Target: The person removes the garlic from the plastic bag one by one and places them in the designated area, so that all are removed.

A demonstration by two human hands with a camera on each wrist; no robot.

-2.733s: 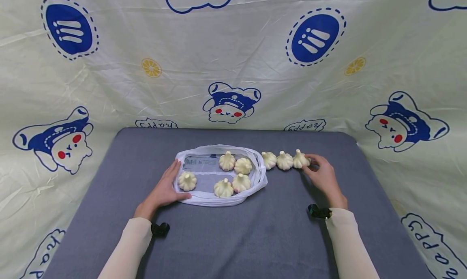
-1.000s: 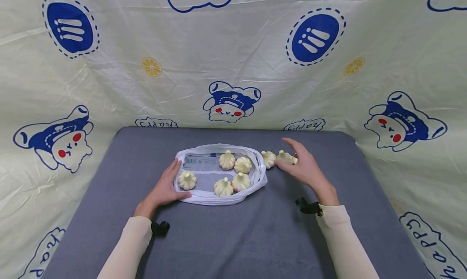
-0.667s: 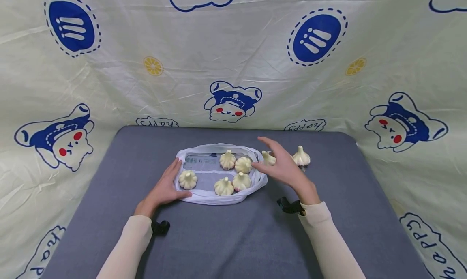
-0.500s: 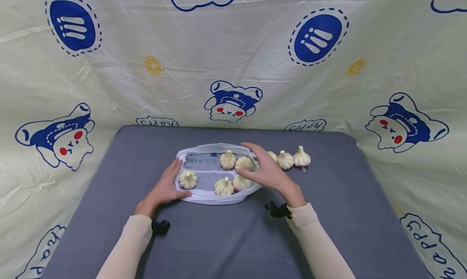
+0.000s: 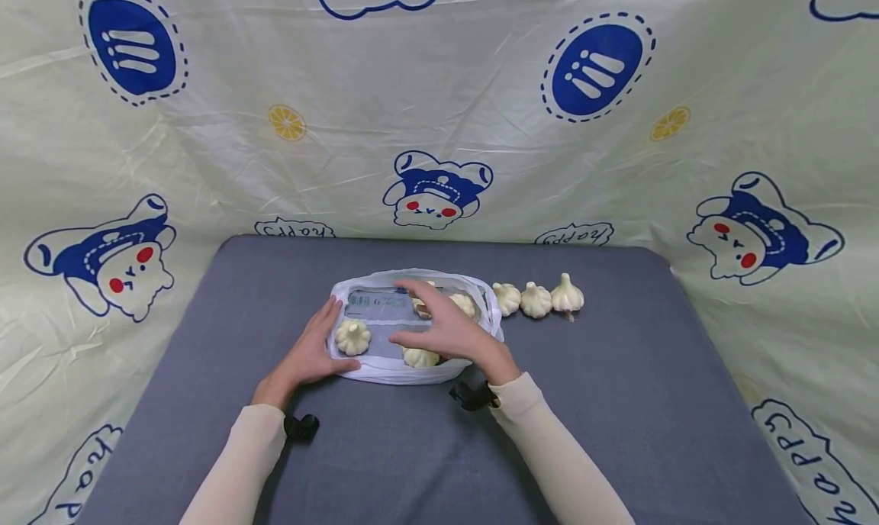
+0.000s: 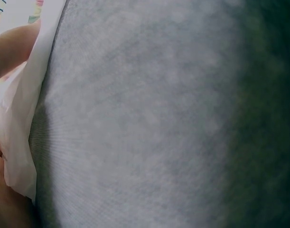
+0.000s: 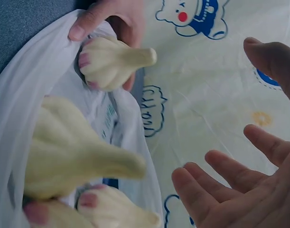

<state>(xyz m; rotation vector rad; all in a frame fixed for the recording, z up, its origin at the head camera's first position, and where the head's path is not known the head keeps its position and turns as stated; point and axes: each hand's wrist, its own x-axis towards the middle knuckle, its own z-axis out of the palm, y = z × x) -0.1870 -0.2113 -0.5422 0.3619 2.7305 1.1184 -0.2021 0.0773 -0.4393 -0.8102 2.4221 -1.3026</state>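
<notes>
A white plastic bag [image 5: 391, 375] lies on the table with its mouth spread wide. My left hand [image 5: 306, 351] holds its left end, thumb over the near edge; the left wrist view shows a fingertip at the bag's edge. One garlic bulb [image 5: 353, 337] sits inside near that hand. Above the bag's middle hovers my right hand [image 5: 449, 325], thumb and fingers spread, nothing between them. It partly hides several more garlic bulbs [image 5: 420, 357] in the bag. Those bulbs show purplish patches in the right wrist view, where the right hand [image 7: 251, 190] is apart from them.
Right of the bag, three garlic bulbs [image 5: 536, 301] stand in a row, the leftmost close to the bag's edge. Grey cloth covers the table [image 5: 398, 456]. A pale printed curtain [image 5: 439, 90] hangs behind.
My right hand has left the rightmost bulb of the row and moved left over the bag, fingers spread. The left hand stays at the bag's left end.
</notes>
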